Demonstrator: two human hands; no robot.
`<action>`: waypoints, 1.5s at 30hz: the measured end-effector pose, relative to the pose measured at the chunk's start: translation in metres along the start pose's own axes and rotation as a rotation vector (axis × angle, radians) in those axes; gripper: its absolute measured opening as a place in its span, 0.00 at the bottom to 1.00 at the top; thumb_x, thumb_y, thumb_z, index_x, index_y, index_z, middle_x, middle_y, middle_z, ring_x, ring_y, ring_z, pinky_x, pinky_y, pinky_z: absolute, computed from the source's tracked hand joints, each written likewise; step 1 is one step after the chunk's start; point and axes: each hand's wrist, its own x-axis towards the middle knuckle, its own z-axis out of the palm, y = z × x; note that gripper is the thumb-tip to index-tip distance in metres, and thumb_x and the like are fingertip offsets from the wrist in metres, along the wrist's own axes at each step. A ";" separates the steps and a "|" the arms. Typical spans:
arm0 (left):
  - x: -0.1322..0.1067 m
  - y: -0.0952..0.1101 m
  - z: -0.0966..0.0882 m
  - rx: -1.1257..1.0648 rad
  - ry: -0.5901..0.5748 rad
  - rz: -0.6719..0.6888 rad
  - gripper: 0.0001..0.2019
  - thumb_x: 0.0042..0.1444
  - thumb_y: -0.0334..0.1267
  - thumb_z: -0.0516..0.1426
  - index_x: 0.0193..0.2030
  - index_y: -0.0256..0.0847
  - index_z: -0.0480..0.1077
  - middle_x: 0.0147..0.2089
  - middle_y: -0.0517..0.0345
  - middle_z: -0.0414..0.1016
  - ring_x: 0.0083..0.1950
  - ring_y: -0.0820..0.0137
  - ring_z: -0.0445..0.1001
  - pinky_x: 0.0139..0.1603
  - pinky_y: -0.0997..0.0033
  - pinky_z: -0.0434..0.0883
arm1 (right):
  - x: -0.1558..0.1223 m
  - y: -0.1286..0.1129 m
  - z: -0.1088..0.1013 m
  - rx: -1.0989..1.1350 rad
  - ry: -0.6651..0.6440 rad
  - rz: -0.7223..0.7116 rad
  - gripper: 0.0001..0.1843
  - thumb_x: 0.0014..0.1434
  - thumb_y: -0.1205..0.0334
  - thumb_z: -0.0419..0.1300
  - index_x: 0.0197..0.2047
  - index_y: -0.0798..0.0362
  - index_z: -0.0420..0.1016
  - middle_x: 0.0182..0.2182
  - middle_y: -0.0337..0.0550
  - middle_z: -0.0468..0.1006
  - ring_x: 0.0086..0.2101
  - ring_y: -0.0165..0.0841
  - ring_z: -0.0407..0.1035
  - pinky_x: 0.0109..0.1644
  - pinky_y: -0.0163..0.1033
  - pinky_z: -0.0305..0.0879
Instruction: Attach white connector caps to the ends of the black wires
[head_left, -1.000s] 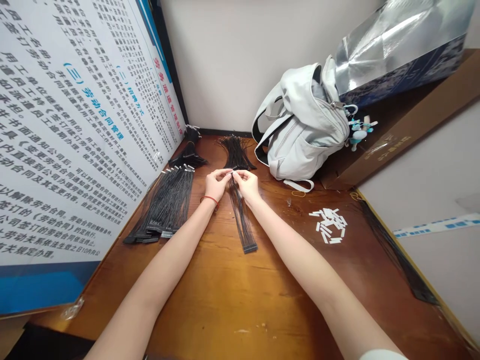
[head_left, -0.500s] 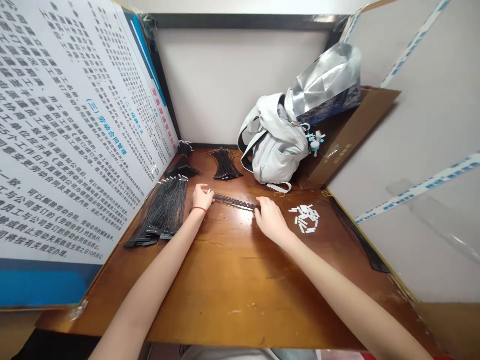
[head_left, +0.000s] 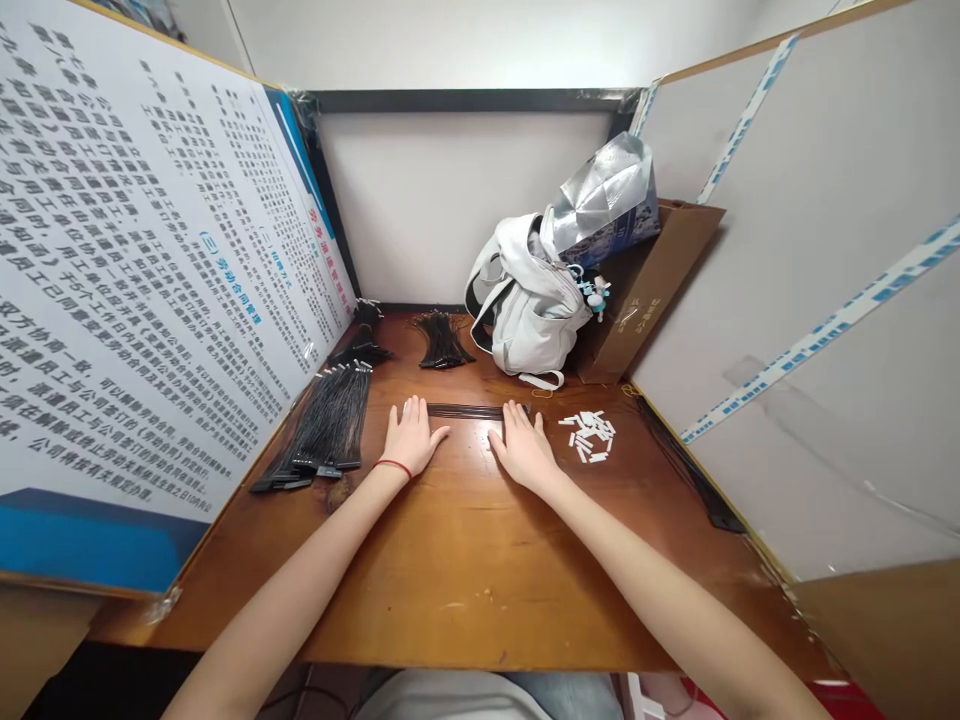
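Note:
A thin bundle of black cables (head_left: 466, 411) lies stretched from side to side on the brown table. My left hand (head_left: 411, 438) rests flat over its left end, fingers extended and thumb out to the side, a red string round the wrist. Over the right end lies my right hand (head_left: 522, 444), also flat with its fingers stretched. Both ends of the bundle are partly covered by the fingers. Just right of my right hand is a loose heap of small white connector pieces (head_left: 590, 436). Left of my left hand spreads a pile of black cables with white tips (head_left: 330, 420).
Further back lie another black cable bundle (head_left: 444, 340) and a tied one (head_left: 365, 335). A white backpack (head_left: 529, 310) with a silver bag (head_left: 606, 190) leans by a brown box (head_left: 637, 300). Black cables (head_left: 694, 475) run along the right panel. Printed boards (head_left: 172, 300) wall the left.
Both hands have gone from gripping the cable bundle at its ends to lying flat on it. The bundle now lies straighter and level. The camera view has tilted and shifted.

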 end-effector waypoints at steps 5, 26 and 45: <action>0.000 -0.002 -0.001 0.016 -0.003 0.013 0.35 0.61 0.52 0.37 0.64 0.23 0.50 0.65 0.33 0.49 0.67 0.55 0.50 0.65 0.47 0.42 | 0.001 0.003 -0.002 -0.026 -0.024 -0.018 0.32 0.64 0.55 0.42 0.63 0.71 0.49 0.63 0.61 0.48 0.63 0.43 0.42 0.64 0.54 0.38; 0.003 0.031 0.002 -0.205 -0.063 0.342 0.26 0.62 0.42 0.39 0.66 0.36 0.48 0.69 0.48 0.44 0.69 0.56 0.40 0.66 0.54 0.47 | 0.010 -0.021 0.011 0.005 -0.077 -0.193 0.29 0.63 0.64 0.38 0.65 0.67 0.47 0.64 0.54 0.45 0.63 0.42 0.40 0.64 0.57 0.39; -0.003 0.000 0.004 -0.246 0.032 0.037 0.26 0.60 0.47 0.45 0.63 0.41 0.54 0.67 0.38 0.47 0.68 0.50 0.44 0.62 0.43 0.47 | 0.016 0.029 0.000 0.206 0.239 -0.199 0.12 0.59 0.68 0.52 0.44 0.57 0.72 0.42 0.51 0.73 0.45 0.40 0.65 0.53 0.46 0.61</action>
